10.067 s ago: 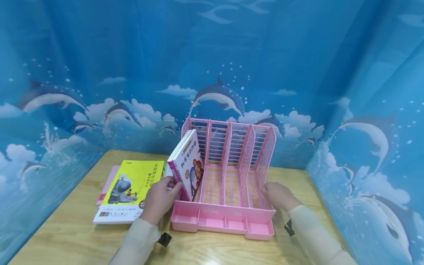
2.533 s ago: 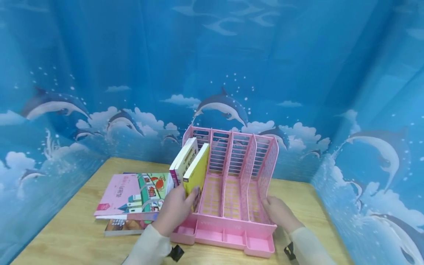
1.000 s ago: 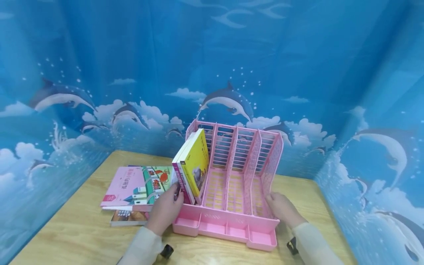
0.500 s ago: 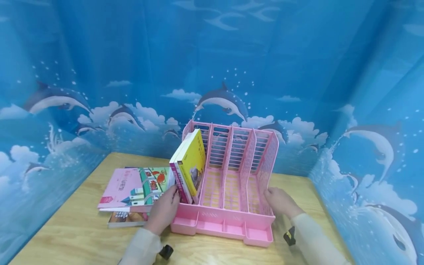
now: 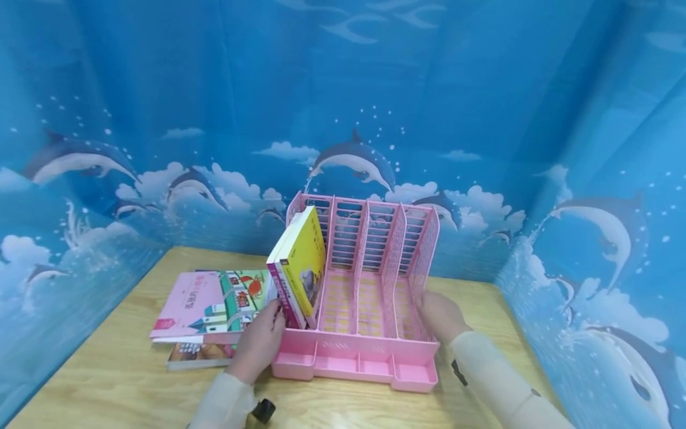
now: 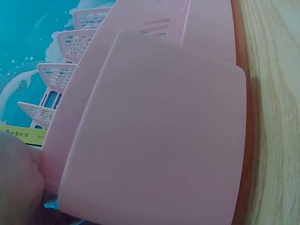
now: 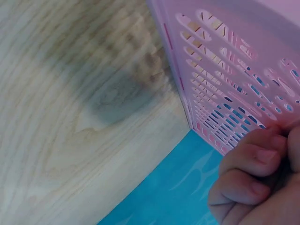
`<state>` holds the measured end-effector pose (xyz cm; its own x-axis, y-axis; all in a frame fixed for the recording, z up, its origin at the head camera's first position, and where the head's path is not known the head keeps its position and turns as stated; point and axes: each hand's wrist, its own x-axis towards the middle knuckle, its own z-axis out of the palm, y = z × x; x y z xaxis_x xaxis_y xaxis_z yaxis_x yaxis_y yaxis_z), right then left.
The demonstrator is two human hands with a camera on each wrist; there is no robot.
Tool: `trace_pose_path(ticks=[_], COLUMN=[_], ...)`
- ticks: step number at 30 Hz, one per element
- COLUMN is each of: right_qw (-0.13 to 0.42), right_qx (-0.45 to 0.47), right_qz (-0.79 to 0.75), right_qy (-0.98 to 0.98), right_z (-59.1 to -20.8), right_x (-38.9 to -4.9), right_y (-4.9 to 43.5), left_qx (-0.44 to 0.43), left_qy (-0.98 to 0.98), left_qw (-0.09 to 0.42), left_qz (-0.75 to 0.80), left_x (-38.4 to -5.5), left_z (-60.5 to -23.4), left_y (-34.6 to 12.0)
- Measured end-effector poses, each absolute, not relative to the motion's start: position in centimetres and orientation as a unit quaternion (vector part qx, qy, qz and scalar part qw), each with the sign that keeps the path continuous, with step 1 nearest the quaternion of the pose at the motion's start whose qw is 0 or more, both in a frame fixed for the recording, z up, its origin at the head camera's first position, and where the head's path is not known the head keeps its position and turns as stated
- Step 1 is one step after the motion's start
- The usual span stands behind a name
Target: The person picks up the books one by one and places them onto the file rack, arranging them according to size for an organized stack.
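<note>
A pink plastic file rack (image 5: 348, 345) with upright dividers and small front trays stands on the table. In its leftmost compartment a yellow book (image 5: 306, 262) leans upright beside a white book with a magenta spine (image 5: 280, 292). My left hand (image 5: 259, 342) grips the rack's left side near the front, next to those spines; its fingertips are hidden. In the left wrist view, this hand (image 6: 18, 178) is beside the rack's front corner. My right hand (image 5: 442, 316) holds the right side wall. The right wrist view shows its curled fingers (image 7: 248, 173) at the slotted panel (image 7: 225, 56).
Left of the rack lies a pile of books, with a pink book (image 5: 184, 301) on top and a brown-covered book (image 5: 198, 354) sticking out below. A blue dolphin-print curtain (image 5: 241, 89) surrounds the wooden table (image 5: 107, 357) at the back and both sides.
The yellow book went from the pile into the rack's left compartment. My left hand then let go of it and moved to the rack's left side. My right hand has stayed at the right wall.
</note>
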<state>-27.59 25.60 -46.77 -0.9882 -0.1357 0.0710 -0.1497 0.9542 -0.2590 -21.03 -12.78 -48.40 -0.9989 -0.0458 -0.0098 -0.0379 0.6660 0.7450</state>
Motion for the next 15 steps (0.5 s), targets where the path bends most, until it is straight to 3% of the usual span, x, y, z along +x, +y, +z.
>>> trace_pose_path(ticks=[9, 12, 15], right_qw=[0.016, 0.012, 0.013], right_qx=[0.061, 0.06, 0.061], right_qz=[0.147, 0.156, 0.163], right_qy=[-0.987, -0.986, -0.985], right_z=[-47.1, -47.3, -47.5], right_x=[-27.5, -27.5, -27.5], right_y=[25.5, 25.5, 25.5], left_qx=[0.022, 0.034, 0.101], left_qy=[-0.904, -0.921, -0.93], left_qw=[0.005, 0.072, 0.137], left_qz=[-0.426, -0.382, -0.326], left_x=[-20.7, -20.6, -20.5], left_z=[-48.1, -47.8, -47.5], left_y=[-14.3, -17.3, -21.9])
